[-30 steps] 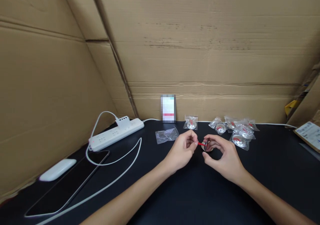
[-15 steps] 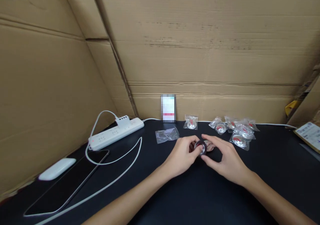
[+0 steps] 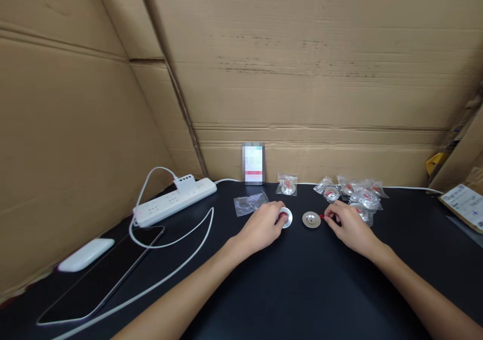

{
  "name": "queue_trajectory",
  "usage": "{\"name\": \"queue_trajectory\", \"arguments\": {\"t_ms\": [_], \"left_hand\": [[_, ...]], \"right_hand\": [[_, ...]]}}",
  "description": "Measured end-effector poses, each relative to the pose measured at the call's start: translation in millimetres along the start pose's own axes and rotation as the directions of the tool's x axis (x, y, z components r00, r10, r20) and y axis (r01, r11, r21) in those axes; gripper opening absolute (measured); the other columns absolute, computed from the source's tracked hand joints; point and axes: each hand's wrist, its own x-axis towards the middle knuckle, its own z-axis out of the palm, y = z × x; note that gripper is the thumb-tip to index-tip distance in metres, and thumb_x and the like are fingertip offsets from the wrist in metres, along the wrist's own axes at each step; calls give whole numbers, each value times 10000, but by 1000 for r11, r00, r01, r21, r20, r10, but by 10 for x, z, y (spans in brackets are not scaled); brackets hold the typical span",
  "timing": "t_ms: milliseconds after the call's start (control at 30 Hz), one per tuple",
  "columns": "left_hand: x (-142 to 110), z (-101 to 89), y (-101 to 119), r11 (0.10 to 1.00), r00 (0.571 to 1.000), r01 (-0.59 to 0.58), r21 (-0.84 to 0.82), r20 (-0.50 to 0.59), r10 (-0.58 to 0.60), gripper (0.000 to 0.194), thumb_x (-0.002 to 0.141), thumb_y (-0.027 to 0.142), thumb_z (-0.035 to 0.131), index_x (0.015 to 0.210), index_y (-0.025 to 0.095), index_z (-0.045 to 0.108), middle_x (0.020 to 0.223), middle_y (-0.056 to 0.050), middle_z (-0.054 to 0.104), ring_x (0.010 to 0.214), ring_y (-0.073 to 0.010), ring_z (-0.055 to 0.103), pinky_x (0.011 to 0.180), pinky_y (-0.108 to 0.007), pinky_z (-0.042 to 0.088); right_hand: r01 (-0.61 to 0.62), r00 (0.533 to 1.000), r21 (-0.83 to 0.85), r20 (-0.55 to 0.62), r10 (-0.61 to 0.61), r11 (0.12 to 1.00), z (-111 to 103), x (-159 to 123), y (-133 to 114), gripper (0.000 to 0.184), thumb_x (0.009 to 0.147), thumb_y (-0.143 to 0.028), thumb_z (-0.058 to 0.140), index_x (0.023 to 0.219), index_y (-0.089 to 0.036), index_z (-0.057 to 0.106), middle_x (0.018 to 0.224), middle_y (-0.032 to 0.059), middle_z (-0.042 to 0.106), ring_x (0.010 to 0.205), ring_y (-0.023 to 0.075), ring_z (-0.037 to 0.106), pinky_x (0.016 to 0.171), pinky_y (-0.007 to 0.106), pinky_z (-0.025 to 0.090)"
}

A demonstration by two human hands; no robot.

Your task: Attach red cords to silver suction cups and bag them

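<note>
My left hand [image 3: 264, 225] is closed on a silvery round metal disc [image 3: 289, 220], its thumb over a red piece near the middle. Part of that disc is hidden behind the fingers. To its right, a second metal disc [image 3: 310, 224] lies flat on the black table, with a small dark hole at its raised centre. A short red cord [image 3: 322, 217] shows at that disc's right edge. My right hand [image 3: 349, 227] pinches the cord's end between thumb and fingertips, beside the disc. The two discs are apart.
Several bagged discs with red parts [image 3: 365, 198] lie behind my right hand. Another bagged disc [image 3: 288, 187] and a clear plastic bag [image 3: 246, 204] are further left. A power strip [image 3: 166, 205], white cable, tablet [image 3: 101, 279] and white case [image 3: 86, 255] occupy the left; cardboard walls surround the table.
My hands, close together before, have moved apart. The second disc, held between them earlier, now rests on the table. My right fingers have gone from spread to pinching the red cord.
</note>
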Motion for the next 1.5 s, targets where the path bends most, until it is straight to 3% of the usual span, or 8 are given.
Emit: {"name": "queue_trajectory", "arguments": {"t_ms": [200,467,600,767,1000,1133,1300,1500], "left_hand": [[-18,35,-41,989,997,-31,146,-67,41,292,911,296,478,1126,148,610,1000,-108,578,981,-275,561,850,-406,444],[-17,53,160,935,971,-50,350,-202,128,251,916,291,477,1011,145,658,950,-111,555,927,-279,479,834,-426,416],[-61,82,314,920,964,-182,347,-120,236,277,901,356,521,1044,166,663,1016,-116,558,1002,-301,455,845,-438,403],[-98,101,418,893,943,-317,318,7,332,275,923,370,509,1052,161,633,1094,-117,554,1051,-303,450,876,-444,393],[-70,162,377,961,964,-240,133,-82,252,84,869,223,553,940,178,551,936,-68,601,923,-256,511,809,-400,424],[-63,146,351,983,975,-144,-113,-184,122,108,885,123,463,922,178,547,883,-47,631,830,-200,577,756,-340,450],[-50,90,367,888,983,4,-460,-163,-89,121,879,184,511,932,175,620,810,-23,690,690,-157,617,642,-274,453],[-42,159,375,716,983,60,-695,-83,-163,145,844,209,581,959,151,647,773,-36,699,662,-146,629,622,-257,477]], "right_hand": [[-50,995,70,-86,56,996,49,0,-80,143,923,-222,461,809,-203,545,784,46,609,687,189,576,620,308,419],[52,996,1,-69,-52,999,165,34,-302,143,931,-133,410,878,-214,515,910,67,581,855,217,562,768,342,458],[89,996,-120,1,-89,989,234,11,-331,162,923,-92,390,882,-208,495,898,72,546,836,223,547,755,351,463],[96,994,-18,58,-95,995,246,-28,-362,171,940,-88,347,921,-206,469,947,65,511,751,177,552,680,302,469],[45,999,279,-41,-35,959,120,-23,-457,128,969,-195,383,878,-214,472,825,29,564,700,163,546,671,306,445],[-121,988,653,8,153,748,0,-2,-482,156,946,-337,493,884,-197,526,735,4,589,577,121,513,568,268,425],[-239,962,811,123,244,534,-103,14,-487,241,830,-357,671,956,-151,673,749,32,645,593,111,542,546,250,416],[-246,965,840,165,205,484,-100,8,-499,195,783,-312,737,892,-152,710,649,31,675,583,122,584,592,271,479]]}}
